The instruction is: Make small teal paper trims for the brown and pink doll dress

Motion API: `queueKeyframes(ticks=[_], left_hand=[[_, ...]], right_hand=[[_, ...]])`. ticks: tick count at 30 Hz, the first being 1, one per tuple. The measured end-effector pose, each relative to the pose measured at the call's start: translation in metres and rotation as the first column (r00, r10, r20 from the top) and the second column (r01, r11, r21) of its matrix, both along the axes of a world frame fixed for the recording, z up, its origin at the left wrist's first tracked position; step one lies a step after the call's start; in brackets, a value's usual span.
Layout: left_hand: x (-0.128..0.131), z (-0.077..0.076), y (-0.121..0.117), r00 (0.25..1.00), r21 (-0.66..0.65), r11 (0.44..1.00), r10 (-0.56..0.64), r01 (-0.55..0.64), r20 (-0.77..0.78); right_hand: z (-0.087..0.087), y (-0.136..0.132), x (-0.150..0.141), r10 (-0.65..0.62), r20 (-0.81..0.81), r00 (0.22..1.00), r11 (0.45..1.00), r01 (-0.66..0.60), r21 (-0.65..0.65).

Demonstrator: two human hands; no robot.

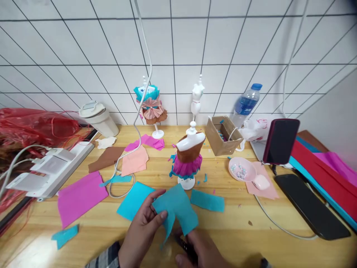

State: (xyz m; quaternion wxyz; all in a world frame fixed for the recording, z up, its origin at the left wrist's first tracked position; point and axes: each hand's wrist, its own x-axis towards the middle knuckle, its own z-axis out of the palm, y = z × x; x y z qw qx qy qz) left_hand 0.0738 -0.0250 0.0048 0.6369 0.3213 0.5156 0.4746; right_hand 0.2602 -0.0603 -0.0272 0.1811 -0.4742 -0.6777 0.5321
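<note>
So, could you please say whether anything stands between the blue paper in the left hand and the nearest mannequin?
Nothing visible does: the left hand holds the blue paper in front of the mannequin; a blue scrap lies beside its base.

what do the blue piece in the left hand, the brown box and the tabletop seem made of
Blue piece: probably crepe paper or felt, matte, with a limp strip.
Brown box: likely cardboard, dull, with thin walls.
Tabletop: seemingly wood or laminate, lightly glossy, showing grain and glare.

Right hand (205, 248): cut by bottom edge, partly behind blue sheet (179, 203). Black tool (185, 245) in it blurred, kind unclear. Cardboard box (219, 143): contents too small to name.
</note>
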Motion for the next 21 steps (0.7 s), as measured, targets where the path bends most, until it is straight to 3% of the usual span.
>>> queueKeyframes(ticks=[3, 6, 9, 13, 15, 18, 21], left_hand=[[-0.001, -0.001, 0.0, 0.999, -0.017, 1.0, 0.02, -0.02, -0.043], [-0.004, -0.005, -0.003, 0.998, -0.015, 1.0, -0.019, 0.018, -0.061], [-0.007, -0.007, -0.005, 1.0, 0.002, 1.0, -0.014, 0.014, -0.006], [-0.006, -0.004, -0.001, 0.99, 0.06, 0.992, 0.103, -0.108, 0.093], [-0.001, -0.004, 0.003, 0.994, 0.12, 0.989, 0.073, -0.083, 0.08], [0.005, -0.003, 0.002, 0.988, 0.196, 0.981, 0.042, -0.012, -0.149], [0.0, 0.004, -0.027, 0.852, 0.295, 0.955, 0.163, -0.011, -0.497]], right_hand=[[-0.005, -0.002, 0.003, 0.04, 0.039, 0.998, 0.998, -0.038, -0.055], [-0.004, -0.001, 0.005, 0.082, -0.063, 0.995, 0.996, -0.083, -0.014], [0.006, 0.0, 0.003, 0.086, -0.132, 0.988, 0.995, -0.077, 0.068], [0.024, -0.003, -0.002, 0.047, -0.113, 0.992, 0.987, -0.029, 0.159], [0.029, -0.006, -0.001, 0.051, -0.075, 0.996, 0.97, -0.031, 0.242], [0.033, -0.006, 0.008, 0.098, 0.033, 0.995, 0.91, -0.103, 0.402], [0.035, -0.006, 0.024, 0.118, 0.14, 0.983, 0.871, -0.17, 0.46]])
